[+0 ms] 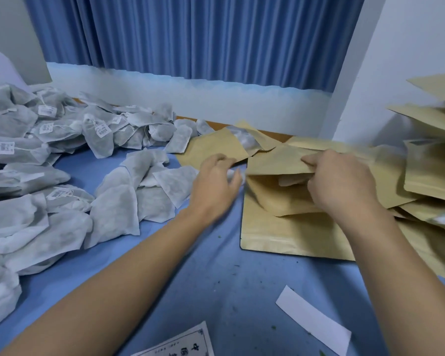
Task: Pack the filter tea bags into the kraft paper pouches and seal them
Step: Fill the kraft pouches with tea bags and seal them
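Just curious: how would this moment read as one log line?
right hand: holds kraft pouch mouth open | left hand: grips tea bag at mouth | seal: not yet

Looks like a small back room turned into a hand-packing station, not a factory line. Plain white walls and a long pleated blue curtain above a low white ledge, as in a home or modest office. One desk draped in blue cloth, with a wooden edge at the back. Heaped loose on the left with filter tea bags, many tagged with barcode labels; stacked on the right with flat kraft paper pouches. Near the front, a white paper strip, a printed sheet and dark green specks on the cloth.
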Motion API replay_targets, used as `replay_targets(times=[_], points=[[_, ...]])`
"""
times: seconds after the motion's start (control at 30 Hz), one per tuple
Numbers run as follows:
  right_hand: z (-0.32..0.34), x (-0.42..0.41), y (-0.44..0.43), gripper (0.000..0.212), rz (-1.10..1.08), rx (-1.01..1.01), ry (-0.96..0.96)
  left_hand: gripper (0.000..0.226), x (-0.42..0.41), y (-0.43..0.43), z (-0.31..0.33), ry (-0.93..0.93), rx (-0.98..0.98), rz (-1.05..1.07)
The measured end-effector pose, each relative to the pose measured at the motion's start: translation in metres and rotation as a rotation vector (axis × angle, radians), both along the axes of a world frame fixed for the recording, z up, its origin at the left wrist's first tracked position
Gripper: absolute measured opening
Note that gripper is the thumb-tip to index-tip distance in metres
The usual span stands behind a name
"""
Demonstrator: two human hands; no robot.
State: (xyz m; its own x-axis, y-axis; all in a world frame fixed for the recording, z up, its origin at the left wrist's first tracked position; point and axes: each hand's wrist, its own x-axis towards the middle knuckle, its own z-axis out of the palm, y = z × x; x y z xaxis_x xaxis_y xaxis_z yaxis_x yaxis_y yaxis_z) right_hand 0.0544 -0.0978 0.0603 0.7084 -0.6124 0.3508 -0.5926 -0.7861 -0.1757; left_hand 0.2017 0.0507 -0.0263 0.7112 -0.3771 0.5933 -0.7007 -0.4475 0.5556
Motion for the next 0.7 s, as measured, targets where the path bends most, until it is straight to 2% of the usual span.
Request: replay_targets(times=[0.07, 0.17, 0.23, 0.3, 0.37, 0.4, 0.47, 0.53, 0.6, 0.63, 0.7], points=[[-0.002, 0.002, 0.000, 0.041, -0.009, -0.008, -0.003, 0.039, 0.020, -0.001, -0.010, 0.130, 0.107, 0.019], [-0.003, 0.003, -0.001, 0.046, -0.018, 0.020, -0.026, 0.026, 0.029, 0.002, -0.018, 0.091, 0.363, 0.066], [-0.002, 0.002, 0.001, 0.047, -0.011, 0.037, -0.032, 0.019, 0.022, 0.006, -0.021, 0.048, 0.395, 0.064], [0.000, 0.000, 0.004, 0.045, -0.007, 0.051, -0.045, 0.019, 0.005, 0.016, -0.016, 0.063, 0.207, 0.101], [0.003, -0.005, 0.006, 0.046, -0.003, 0.071, -0.057, 0.016, -0.020, 0.035, -0.009, 0.020, -0.136, 0.075], [0.005, -0.006, 0.007, 0.047, 0.001, 0.085, -0.072, 0.013, -0.033, 0.046, -0.003, -0.097, -0.272, 0.040], [0.010, -0.007, 0.008, 0.050, 0.007, 0.101, -0.099, 0.012, -0.058, 0.062, 0.008, -0.408, -0.364, -0.070], [0.014, -0.005, 0.014, 0.053, 0.018, 0.113, -0.090, 0.014, -0.077, 0.063, 0.013, -0.651, -0.240, -0.227], [0.017, -0.005, 0.022, 0.056, 0.046, 0.121, -0.063, 0.016, -0.090, 0.042, 0.017, -0.728, 0.021, -0.258], [0.018, -0.006, 0.026, 0.058, 0.070, 0.128, -0.051, 0.015, -0.095, 0.025, 0.020, -0.645, 0.187, -0.236], [0.015, -0.005, 0.035, 0.058, 0.127, 0.127, -0.024, 0.019, -0.097, -0.010, 0.027, -0.285, 0.475, -0.186]])
